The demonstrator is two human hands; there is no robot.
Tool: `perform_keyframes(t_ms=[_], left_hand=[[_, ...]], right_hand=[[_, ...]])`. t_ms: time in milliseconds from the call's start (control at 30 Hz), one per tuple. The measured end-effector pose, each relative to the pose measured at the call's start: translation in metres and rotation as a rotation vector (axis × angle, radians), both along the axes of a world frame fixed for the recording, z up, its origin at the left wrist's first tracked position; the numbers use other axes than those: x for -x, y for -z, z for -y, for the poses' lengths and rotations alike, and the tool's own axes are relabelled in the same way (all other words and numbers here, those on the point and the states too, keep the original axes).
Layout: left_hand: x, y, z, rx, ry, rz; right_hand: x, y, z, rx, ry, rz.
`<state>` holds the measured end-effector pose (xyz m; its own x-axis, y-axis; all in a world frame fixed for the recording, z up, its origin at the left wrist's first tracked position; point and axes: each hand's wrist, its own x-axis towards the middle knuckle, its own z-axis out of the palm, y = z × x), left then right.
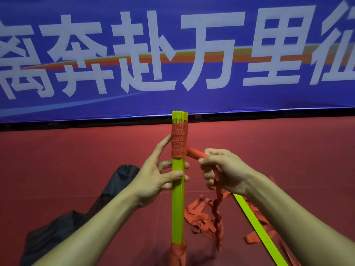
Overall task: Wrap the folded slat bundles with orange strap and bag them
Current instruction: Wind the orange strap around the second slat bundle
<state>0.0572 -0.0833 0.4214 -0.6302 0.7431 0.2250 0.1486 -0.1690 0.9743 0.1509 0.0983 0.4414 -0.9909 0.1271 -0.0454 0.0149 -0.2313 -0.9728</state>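
Slat bundle (178, 208) runs off the bottom edge.

The slat bundle (178, 198) is held upright between the left hand (153, 179) and the right hand (224, 169). A bag (57, 227) is laid on the floor (76, 160) left of it. The strap (203, 217) and a slat (257, 227) are spread right of it.

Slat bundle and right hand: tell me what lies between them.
In the head view, a short stretch of orange strap runs from the wraps on the slat bundle to the right hand, which pinches it.
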Motion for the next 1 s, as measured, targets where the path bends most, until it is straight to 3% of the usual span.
perform_keyframes(t_ms=[300, 433, 667, 867, 1000], left_hand=[[-0.01, 0.0, -0.01, 0.018, -0.182, -0.129], [-0.014, 0.0, -0.016, 0.058, -0.251, -0.233], [-0.017, 0.0, -0.02, 0.092, -0.36, -0.382], [-0.01, 0.001, -0.022, 0.068, -0.363, -0.316], [-0.01, -0.004, -0.018, 0.083, -0.24, -0.304]], right_hand=[[-0.005, -0.006, 0.013, -0.108, 0.052, -0.067], [-0.004, -0.009, 0.024, -0.294, 0.199, -0.129], [0.002, -0.004, 0.026, -0.401, 0.367, -0.168], [0.006, 0.001, 0.028, -0.635, 0.464, -0.225], [0.008, 0.003, 0.026, -0.629, 0.479, -0.249]])
